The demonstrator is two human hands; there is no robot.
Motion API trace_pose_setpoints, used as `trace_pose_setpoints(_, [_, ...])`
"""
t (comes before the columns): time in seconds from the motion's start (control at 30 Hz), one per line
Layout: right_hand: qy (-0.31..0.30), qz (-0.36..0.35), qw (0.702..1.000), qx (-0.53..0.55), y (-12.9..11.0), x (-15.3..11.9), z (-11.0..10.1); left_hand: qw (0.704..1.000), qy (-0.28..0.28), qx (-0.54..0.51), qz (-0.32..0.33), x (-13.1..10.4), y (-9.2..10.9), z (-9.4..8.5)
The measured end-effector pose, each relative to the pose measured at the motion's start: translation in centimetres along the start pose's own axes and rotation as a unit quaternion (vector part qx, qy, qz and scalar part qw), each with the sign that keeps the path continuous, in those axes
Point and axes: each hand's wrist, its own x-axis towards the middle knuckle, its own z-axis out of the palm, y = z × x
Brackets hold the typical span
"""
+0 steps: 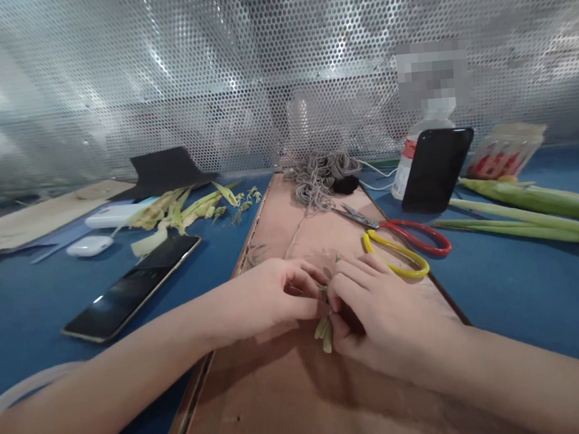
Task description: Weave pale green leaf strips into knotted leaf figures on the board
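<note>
Both hands meet over the wooden board (264,406), fingers pinched close together. Between them is a small bundle of pale green leaf strips (325,334), its lower ends poking out below the fingertips. My left hand (285,291) is closed at the upper left of the bundle. From the right, my right hand (371,304) grips the same bundle with curled fingers. A thin grey string (298,228) runs from a tangled pile of grey cord (316,175) toward the hands; its near end is hidden. Scissors (402,245) with one red and one yellow handle lie just beyond my right hand.
At left on the blue surface are a phone (135,289), a white earbud case (90,246) and torn husk pieces (173,209). To the right, another phone (436,172) leans on a bottle (405,161), near green corn husks (534,204). A perforated metal panel (237,67) stands behind.
</note>
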Motion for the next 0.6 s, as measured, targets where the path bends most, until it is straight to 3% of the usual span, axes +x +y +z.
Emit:
trace_pose_setpoints(0.2, [-0.034, 0.027, 0.996, 0.08, 0.4, -0.1, -0.1, 1.0, 0.006, 0.004, -0.023, -0.1, 0.5, -0.1])
trace_pose_setpoints(0.43, [-0.103, 0.047, 0.976, 0.183, 0.7, -0.1, -1.6, 0.999, -0.006, 0.029, -0.023, -0.1, 0.5, -0.3])
trace_pose_setpoints(0.6, [-0.115, 0.043, 0.975, 0.186, 1.2, 0.1, -1.6, 0.998, -0.005, 0.053, -0.017, -0.1, 0.1, -0.2])
